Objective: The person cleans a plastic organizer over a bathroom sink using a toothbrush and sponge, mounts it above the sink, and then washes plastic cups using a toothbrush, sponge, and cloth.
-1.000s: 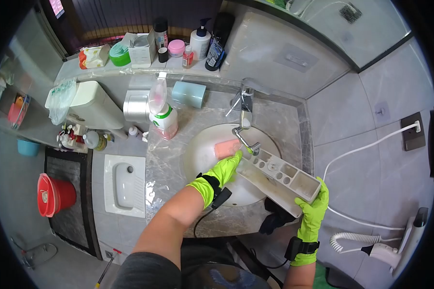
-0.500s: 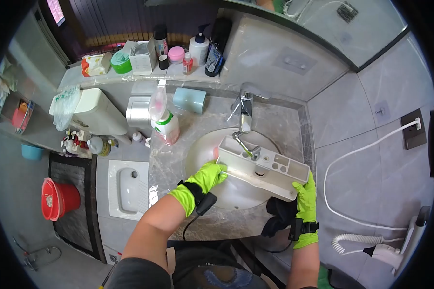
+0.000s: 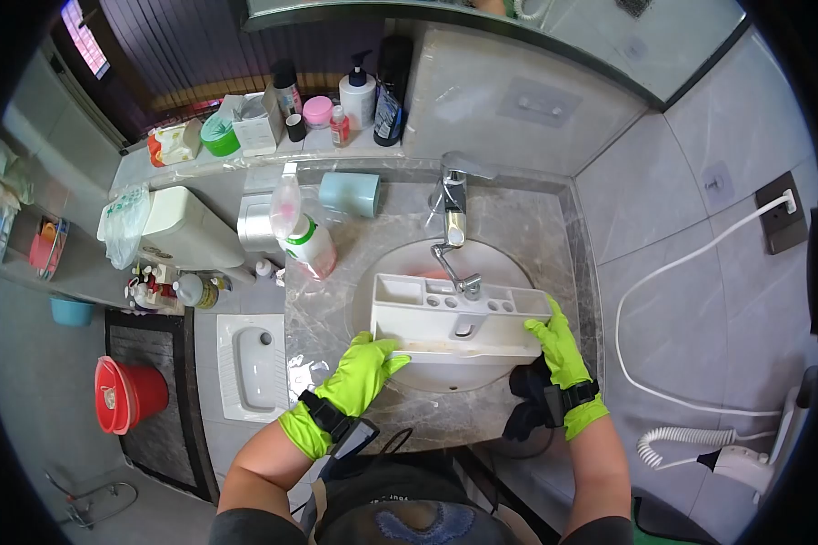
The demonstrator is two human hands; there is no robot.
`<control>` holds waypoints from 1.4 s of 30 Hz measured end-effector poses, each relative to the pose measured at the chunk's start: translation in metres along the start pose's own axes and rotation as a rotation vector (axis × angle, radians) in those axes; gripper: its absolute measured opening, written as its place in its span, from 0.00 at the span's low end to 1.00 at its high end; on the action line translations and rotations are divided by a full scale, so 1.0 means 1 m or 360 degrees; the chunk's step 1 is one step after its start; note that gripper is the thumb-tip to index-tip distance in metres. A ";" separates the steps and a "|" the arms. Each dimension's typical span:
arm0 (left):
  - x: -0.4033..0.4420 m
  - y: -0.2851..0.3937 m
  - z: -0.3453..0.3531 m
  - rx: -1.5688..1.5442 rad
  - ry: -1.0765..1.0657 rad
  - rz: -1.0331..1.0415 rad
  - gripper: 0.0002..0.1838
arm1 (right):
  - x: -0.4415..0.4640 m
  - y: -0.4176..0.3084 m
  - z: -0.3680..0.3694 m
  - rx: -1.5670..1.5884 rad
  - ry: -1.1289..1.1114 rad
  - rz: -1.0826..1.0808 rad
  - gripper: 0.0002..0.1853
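A white toothbrush holder rack (image 3: pixel 509 338), with compartments and round holes along its top, is held level over the washbasin (image 3: pixel 441 380). At its left end my left hand (image 3: pixel 359 374), in a lime-green glove, grips the lower edge. My right hand (image 3: pixel 557 347), gloved the same way, is closed around the right end. Behind the rack stands the chrome faucet (image 3: pixel 454 218), its jointed spout reaching the rack's top edge. Something pink shows in the basin behind the rack. A dark cloth (image 3: pixel 523 386) lies at the counter's front edge, below my right hand.
On the counter's left are a spray bottle (image 3: pixel 309 245) and a light-blue cup (image 3: pixel 350 194) on its side. Toiletries, including a white pump bottle (image 3: pixel 357 98), line the ledge. A white cord (image 3: pixel 620 313) hangs at right; a red bucket (image 3: pixel 132 395) stands on the left floor.
The rack has swung from a slant to nearly level and moved left, with its front face now showing. My left hand moved left and down; my right hand stays at the right end.
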State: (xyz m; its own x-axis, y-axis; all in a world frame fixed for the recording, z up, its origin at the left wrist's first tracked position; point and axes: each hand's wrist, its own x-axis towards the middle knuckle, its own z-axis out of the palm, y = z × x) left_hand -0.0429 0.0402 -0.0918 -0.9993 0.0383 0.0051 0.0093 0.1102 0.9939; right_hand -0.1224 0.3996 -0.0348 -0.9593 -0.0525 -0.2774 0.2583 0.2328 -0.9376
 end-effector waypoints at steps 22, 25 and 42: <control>-0.031 0.076 -0.024 -0.0638 0.0665 -0.0387 0.26 | 0.033 0.042 0.090 0.0270 -0.0460 0.0043 0.41; -0.031 0.083 -0.026 -0.0316 0.0669 -0.0092 0.26 | 0.032 0.070 0.105 0.0425 -0.0401 0.0077 0.36; -0.038 0.126 -0.043 0.1303 -0.0384 0.1065 0.25 | -0.021 0.019 0.157 0.1214 -0.0464 0.0663 0.37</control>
State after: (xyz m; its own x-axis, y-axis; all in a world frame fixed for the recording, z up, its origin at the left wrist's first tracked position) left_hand -0.0051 0.0102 0.0385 -0.7496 0.5213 0.4079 0.6611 0.6205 0.4219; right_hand -0.0799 0.2530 -0.0794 -0.7318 -0.3753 -0.5689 0.6815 -0.4112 -0.6054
